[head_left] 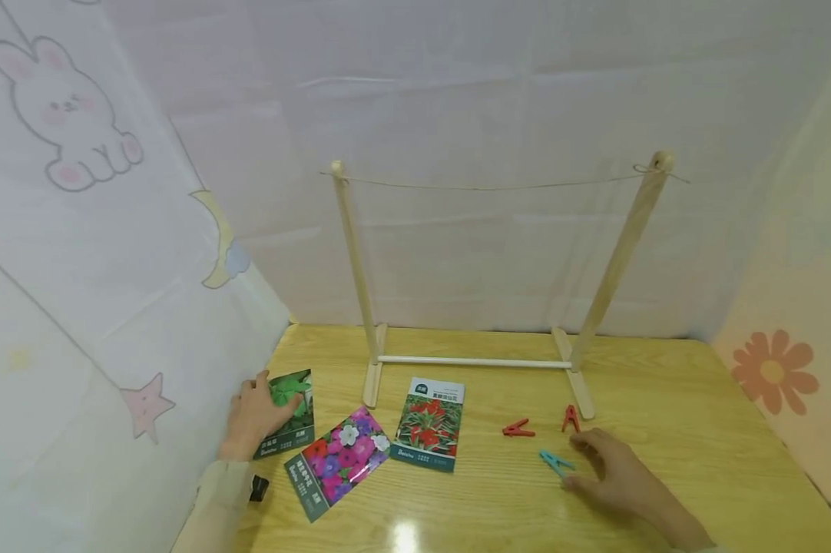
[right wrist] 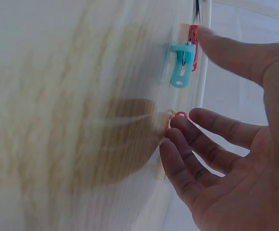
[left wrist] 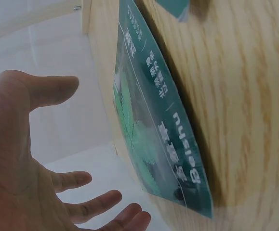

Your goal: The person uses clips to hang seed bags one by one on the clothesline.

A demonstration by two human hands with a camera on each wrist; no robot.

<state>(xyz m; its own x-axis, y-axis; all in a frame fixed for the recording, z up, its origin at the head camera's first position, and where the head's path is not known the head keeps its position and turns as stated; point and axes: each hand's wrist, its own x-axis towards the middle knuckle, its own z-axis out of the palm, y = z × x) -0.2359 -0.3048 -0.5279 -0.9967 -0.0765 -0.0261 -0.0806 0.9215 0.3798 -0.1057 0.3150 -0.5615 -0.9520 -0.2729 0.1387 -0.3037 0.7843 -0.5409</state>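
Pale cloth backdrop point(head_left: 422, 115), rabbit print point(head_left: 77, 107) on the left panel and an orange-red flower print point(head_left: 773, 372) on the right. Wood-grain table point(head_left: 485, 507), light glaring off its near edge. Wooden rack point(head_left: 474, 362) at the back: two posts, low crossbar, string point(head_left: 474, 187) tied between the post tops and sagging slightly.

Left hand point(head_left: 253, 415) at the table's left side, over the edge of a green-leaf seed packet point(head_left: 296, 427). Thumb wide of the fingers, nothing gripped; contact with the packet cannot be told. Just beside it, a petunia seed packet point(head_left: 339, 463) lies aslant. Red-flower seed packet point(head_left: 427, 425) farther right, nearly square to the rack.

Right hand point(head_left: 616, 476) low over the table, fingers gently bent, wide gap to the thumb, holding nothing. Blue clothespin point(head_left: 556, 462) just beside the thumb tip; a red clothespin point(head_left: 571, 418) just beyond the fingertips. Second red clothespin point(head_left: 519, 428) to the left, on its side.
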